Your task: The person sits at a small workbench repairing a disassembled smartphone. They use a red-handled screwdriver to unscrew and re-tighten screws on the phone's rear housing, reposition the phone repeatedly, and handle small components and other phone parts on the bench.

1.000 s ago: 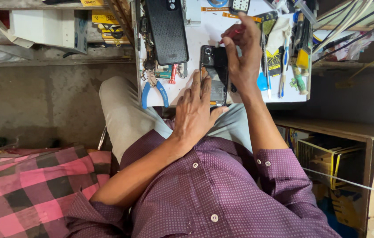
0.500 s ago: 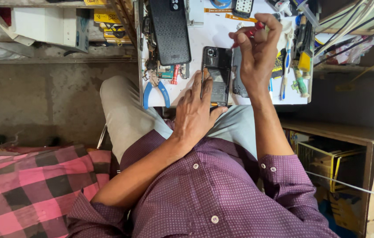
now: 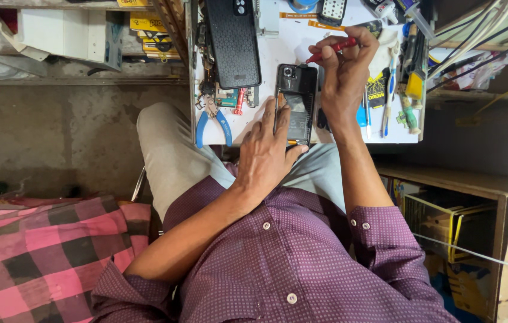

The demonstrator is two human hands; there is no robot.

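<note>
Change: the right hand (image 3: 345,75) has been drawn back from low over the opened phone (image 3: 294,103) to its top corner; the red screwdriver (image 3: 333,49) is now pinched between thumb and fingers, tip at the camera end; the work is judged to have moved to the upper screws.
Left hand (image 3: 266,152): laid flat on the phone's lower half, fingers spread and pressing, not closed round anything; the phone is thereby kept steady.
Phone position: back cover off, lying on the white work surface (image 3: 278,42), near its front edge above the lap.
Neighbours: a black back cover (image 3: 233,40) just beside on the left; blue-handled pliers (image 3: 213,122) near the front edge; tools crowded along the right side.
Edges: the phone's lower end lies at the surface's edge; little margin is left there.
Open room: a bare patch is seen only above the phone.
</note>
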